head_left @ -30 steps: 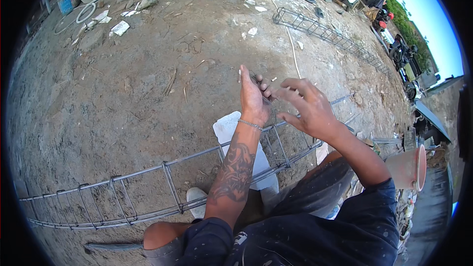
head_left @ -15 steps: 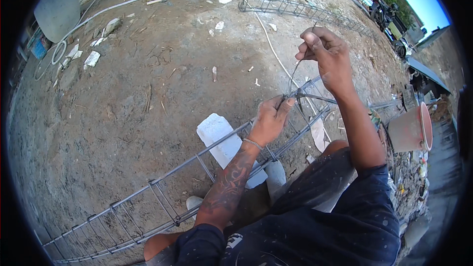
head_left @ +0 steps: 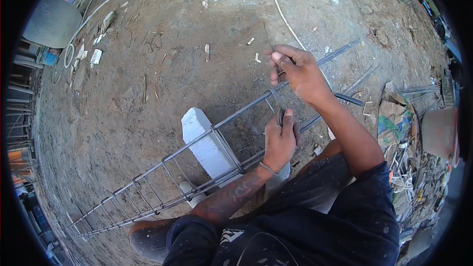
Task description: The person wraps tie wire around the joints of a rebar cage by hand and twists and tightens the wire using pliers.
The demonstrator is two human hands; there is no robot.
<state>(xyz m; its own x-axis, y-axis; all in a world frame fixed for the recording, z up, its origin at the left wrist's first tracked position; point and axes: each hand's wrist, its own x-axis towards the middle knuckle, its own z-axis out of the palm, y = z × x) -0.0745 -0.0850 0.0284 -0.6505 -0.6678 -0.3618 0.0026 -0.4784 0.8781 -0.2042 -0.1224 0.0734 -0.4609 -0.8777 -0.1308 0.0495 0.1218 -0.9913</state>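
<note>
A long rebar cage (head_left: pixel 162 167) of steel bars and square stirrups lies across the dirt, resting on a white concrete block (head_left: pixel 204 143). My left hand (head_left: pixel 280 140) is closed around a dark tool or wire end at the cage's upper bar. My right hand (head_left: pixel 298 71) is higher up, pinching a thin tie wire (head_left: pixel 275 93) that runs down to the bar near my left hand. I sit or squat over the cage, knees below.
Bare dirt ground with scattered debris and a white hose (head_left: pixel 281 12). A grey round tub (head_left: pixel 51 19) sits upper left. Crumpled bags (head_left: pixel 394 118), scrap wire and a bucket (head_left: pixel 438 133) lie at the right. Another rebar cage lies along the top right edge.
My left hand dropped from chest height to the cage's upper bar. My right hand drew the wire up, then came lower. The view tilted down toward the cage.
</note>
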